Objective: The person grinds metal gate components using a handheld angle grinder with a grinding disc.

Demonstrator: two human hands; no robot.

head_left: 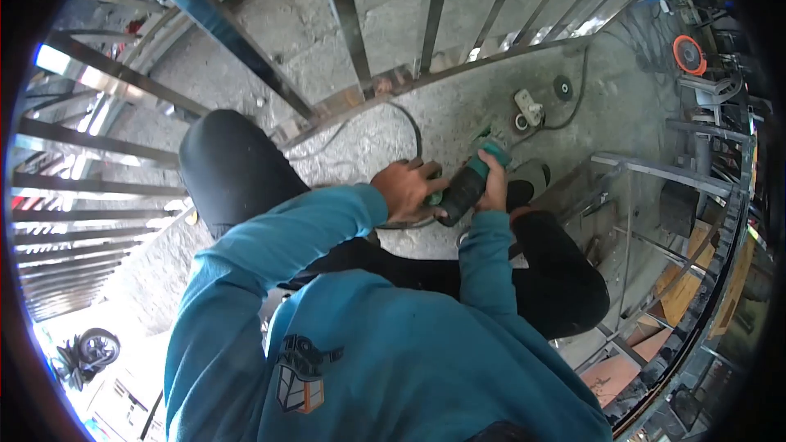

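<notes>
A green and black power tool, seemingly an angle grinder (468, 188), is held at an angle in front of my knees. My right hand (494, 184) wraps round its side, close to the green end. On the other side my left hand (405, 190) has its fingers bent against the tool near its lower end, with bits of green showing by the fingertips. What lies under those fingers is partly hidden. The tool's disc side cannot be made out.
Metal bars (344, 20) of a curved frame (336, 106) stand ahead and to the left. A white socket block (528, 106) with a cable and a black disc (562, 87) lie on the concrete floor. At right are a metal rack (663, 172) and an orange round object (689, 55).
</notes>
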